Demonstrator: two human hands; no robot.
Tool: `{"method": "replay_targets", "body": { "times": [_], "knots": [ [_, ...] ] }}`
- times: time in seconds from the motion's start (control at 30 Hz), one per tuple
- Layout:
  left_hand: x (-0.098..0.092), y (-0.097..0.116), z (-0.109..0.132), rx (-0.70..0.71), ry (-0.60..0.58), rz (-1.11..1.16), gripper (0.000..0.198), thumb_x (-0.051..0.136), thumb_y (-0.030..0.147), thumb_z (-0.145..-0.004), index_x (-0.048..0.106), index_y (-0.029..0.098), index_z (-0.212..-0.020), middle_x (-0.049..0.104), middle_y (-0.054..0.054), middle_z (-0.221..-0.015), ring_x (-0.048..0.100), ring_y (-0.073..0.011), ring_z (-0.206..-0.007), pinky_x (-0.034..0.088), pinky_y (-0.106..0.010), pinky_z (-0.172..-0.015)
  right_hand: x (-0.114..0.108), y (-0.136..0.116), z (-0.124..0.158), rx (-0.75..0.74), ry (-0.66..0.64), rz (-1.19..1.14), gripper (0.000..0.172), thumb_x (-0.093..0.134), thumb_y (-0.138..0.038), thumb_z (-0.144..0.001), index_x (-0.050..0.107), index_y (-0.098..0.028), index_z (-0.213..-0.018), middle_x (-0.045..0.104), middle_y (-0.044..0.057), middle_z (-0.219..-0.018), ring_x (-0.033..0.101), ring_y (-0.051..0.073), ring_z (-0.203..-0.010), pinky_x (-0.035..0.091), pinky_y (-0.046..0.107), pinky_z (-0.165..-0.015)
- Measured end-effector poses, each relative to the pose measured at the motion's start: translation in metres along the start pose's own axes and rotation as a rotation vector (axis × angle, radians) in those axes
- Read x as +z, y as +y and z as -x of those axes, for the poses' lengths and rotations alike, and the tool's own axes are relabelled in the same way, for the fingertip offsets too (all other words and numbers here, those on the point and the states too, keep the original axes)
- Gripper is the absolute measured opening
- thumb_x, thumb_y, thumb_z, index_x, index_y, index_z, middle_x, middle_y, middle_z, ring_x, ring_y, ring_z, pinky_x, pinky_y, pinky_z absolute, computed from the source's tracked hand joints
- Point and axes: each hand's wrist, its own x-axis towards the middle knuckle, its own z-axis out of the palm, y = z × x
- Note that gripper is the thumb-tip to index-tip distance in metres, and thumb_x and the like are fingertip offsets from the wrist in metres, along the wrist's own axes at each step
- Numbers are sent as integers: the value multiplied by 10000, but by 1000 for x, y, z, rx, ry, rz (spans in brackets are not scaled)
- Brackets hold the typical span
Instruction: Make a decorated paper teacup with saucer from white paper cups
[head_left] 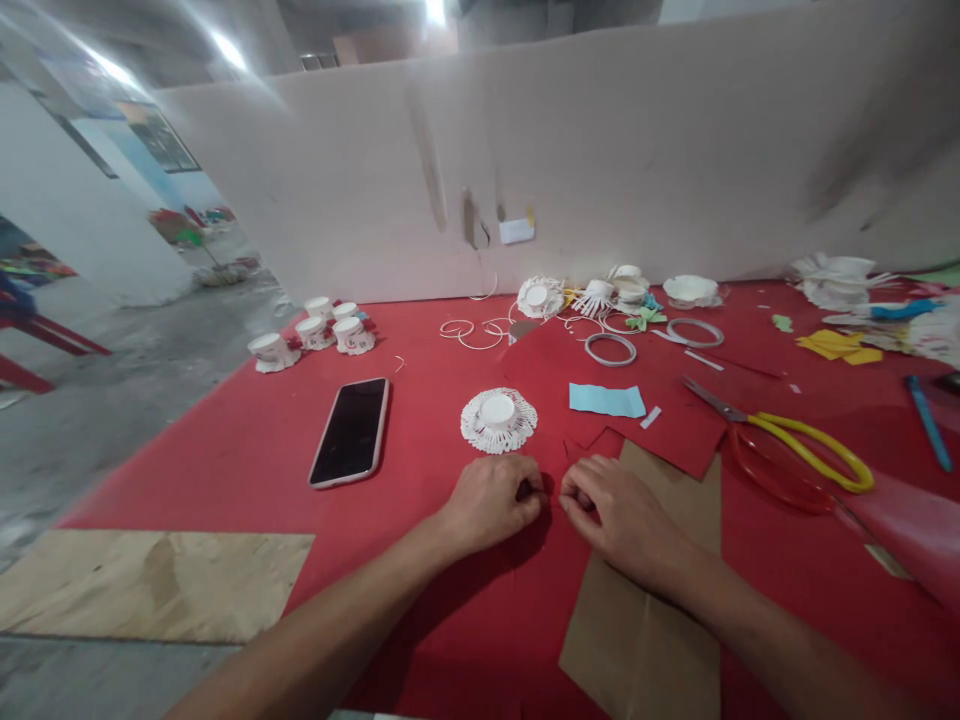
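Observation:
My left hand (495, 503) rests on the red table covering with its fingers curled in; nothing shows in it. Just to its right, my right hand (615, 515) is loosely curled too, its wrist over a sheet of brown cardboard (637, 640). A small gap separates the two hands. Right behind my left hand sits a white paper cup cut into a fringe (498, 412), base up with its strips spread flat around it. A light blue paper strip (606, 400) lies behind my right hand, with a small white scrap (650, 417) beside it.
A phone (351, 433) lies at left, with several small white cups (352, 335) behind it. Yellow-handled scissors (795, 440) and red-handled scissors (772, 480) lie at right. Tape rings (610, 349), cut cups (691, 291) and yellow paper (838, 347) line the back by a pale partition (600, 170).

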Motion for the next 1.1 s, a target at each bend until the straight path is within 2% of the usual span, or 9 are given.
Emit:
{"method": "replay_targets", "body": {
  "times": [0.17, 0.33, 0.53, 0.73, 0.87, 0.97, 1.1],
  "knots": [
    [-1, -3, 1, -8, 19, 61, 122, 529, 184, -722, 594, 206, -823, 626, 24, -773, 526, -112, -670, 347, -212, -591, -2, 3, 1, 49, -7, -130, 65, 523, -144, -823, 525, -189, -777, 553, 4, -731, 483, 142, -686, 364, 273, -621],
    [-3, -4, 1, 38, 3, 105, 88, 542, 192, -760, 629, 204, -757, 606, 14, -777, 525, -107, -706, 366, -204, -628, -4, 10, 7, -77, 19, -145, 144, 481, -171, -882, 621, -197, -856, 575, 32, -812, 511, 155, -775, 398, 296, -699],
    [-6, -7, 2, 124, 15, 122, 96, 575, 224, -799, 662, 198, -768, 606, 11, -753, 543, -101, -727, 391, -202, -684, -2, 14, 11, -220, 74, 29, 150, 509, -197, -873, 658, -190, -892, 570, 48, -803, 499, 171, -765, 400, 319, -704],
    [-5, -7, 6, 215, 10, -47, 175, 558, 340, -827, 649, 193, -858, 594, -16, -827, 554, -110, -743, 419, -207, -671, 2, 11, 7, -294, 90, 188, 205, 449, -144, -887, 644, -164, -829, 562, 52, -758, 492, 178, -742, 393, 327, -693],
    [-1, -7, 8, 322, 47, -246, 235, 417, 270, -900, 628, 175, -857, 585, -31, -803, 547, -113, -728, 405, -207, -617, -3, 8, 8, -279, 70, 154, 189, 453, -177, -890, 640, -160, -866, 564, 63, -792, 492, 184, -767, 398, 333, -708],
    [2, -7, 9, 365, 59, -369, 254, 379, 240, -905, 606, 160, -824, 582, -36, -792, 532, -117, -692, 366, -209, -542, -5, 7, 9, -285, 62, 146, 165, 475, -194, -882, 637, -160, -883, 565, 67, -800, 491, 187, -773, 399, 338, -708],
    [3, -8, 9, 377, 72, -364, 231, 406, 265, -897, 606, 169, -835, 580, -29, -788, 539, -121, -721, 371, -211, -562, -3, 7, 9, -296, 69, 199, 172, 463, -176, -889, 633, -161, -866, 561, 60, -780, 481, 185, -756, 383, 331, -688]
  ]
}}
